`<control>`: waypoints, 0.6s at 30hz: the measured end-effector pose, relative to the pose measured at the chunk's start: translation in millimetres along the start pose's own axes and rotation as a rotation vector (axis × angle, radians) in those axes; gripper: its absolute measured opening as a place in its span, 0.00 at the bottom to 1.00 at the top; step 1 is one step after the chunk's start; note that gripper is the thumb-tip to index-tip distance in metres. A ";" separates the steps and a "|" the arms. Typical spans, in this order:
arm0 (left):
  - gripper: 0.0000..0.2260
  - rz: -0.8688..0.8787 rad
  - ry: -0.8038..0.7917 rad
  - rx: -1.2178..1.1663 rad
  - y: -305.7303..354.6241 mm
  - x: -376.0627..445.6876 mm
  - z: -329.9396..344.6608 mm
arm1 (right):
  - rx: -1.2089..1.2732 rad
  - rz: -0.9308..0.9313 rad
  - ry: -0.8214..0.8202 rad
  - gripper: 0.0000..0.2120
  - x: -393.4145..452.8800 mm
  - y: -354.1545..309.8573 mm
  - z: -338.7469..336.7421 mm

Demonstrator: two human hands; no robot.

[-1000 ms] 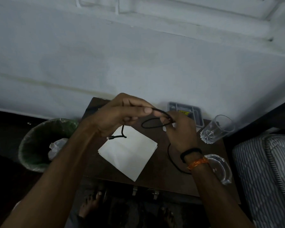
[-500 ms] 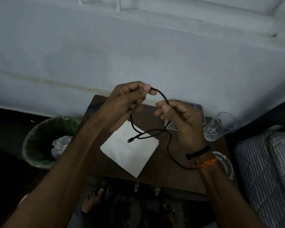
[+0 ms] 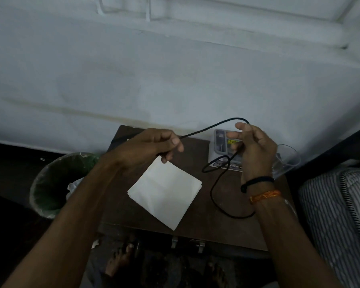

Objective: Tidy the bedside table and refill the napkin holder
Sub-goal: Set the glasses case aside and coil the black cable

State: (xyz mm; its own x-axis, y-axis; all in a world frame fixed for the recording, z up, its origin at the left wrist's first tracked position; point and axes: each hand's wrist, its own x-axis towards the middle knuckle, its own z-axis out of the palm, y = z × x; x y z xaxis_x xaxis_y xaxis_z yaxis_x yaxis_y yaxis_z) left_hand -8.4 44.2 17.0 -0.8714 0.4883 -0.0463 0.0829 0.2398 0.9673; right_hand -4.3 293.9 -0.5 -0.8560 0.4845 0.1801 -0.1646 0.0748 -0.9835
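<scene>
Hands have pulled apart since half a second ago, so the black cable [image 3: 211, 128] now stretches in a longer arc between them instead of the tight loop held close together. Left hand [image 3: 152, 147] has its fingers curled around one end of the cable, above the far left part of the tabletop [image 3: 206, 217]. Right hand [image 3: 256, 151] pinches the cable further along, index finger and thumb partly extended (grip point itself is hard to see behind the fingers). From the right hand the cable drops, makes a small loop over the grey box [image 3: 219, 148], then runs down across the tabletop and curves back under the right wrist.

Stack of white napkins [image 3: 164, 191] lies flat on the tabletop, turned like a diamond, between the two forearms and touching neither hand. Grey box sits at the far edge by the wall [image 3: 175, 69], with a yellow label partly hidden by the right hand. Clear glass [image 3: 287, 161] stands just right of the right hand, near the tabletop's right edge. Green bin [image 3: 56, 183] sits on the floor left of the tabletop with crumpled white paper inside. Striped mattress [image 3: 337, 215] is at the right edge. Right wrist wears a black band [image 3: 257, 180] and an orange thread [image 3: 265, 196]. Bare feet show below the tabletop's near edge.
</scene>
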 end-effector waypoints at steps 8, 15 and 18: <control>0.13 -0.017 0.044 -0.568 5.6 5.9 12.6 | -0.679 -0.299 -0.123 0.21 -10.9 13.7 7.2; 0.13 -0.138 -0.063 -0.966 9.5 10.6 24.8 | -0.680 -0.828 -0.283 0.22 -29.4 0.7 29.4; 0.15 -0.142 -0.130 -1.119 9.1 12.6 28.7 | -0.601 -0.828 -0.302 0.22 -32.2 7.8 33.6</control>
State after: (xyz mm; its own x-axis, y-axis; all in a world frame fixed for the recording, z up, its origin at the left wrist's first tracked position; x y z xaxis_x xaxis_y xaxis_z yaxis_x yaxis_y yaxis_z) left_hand -4.7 76.6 18.0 -0.7764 0.6153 -0.1363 -0.5480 -0.5524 0.6282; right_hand 5.5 249.6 -13.4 -0.6880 -0.1442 0.7112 -0.5525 0.7395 -0.3845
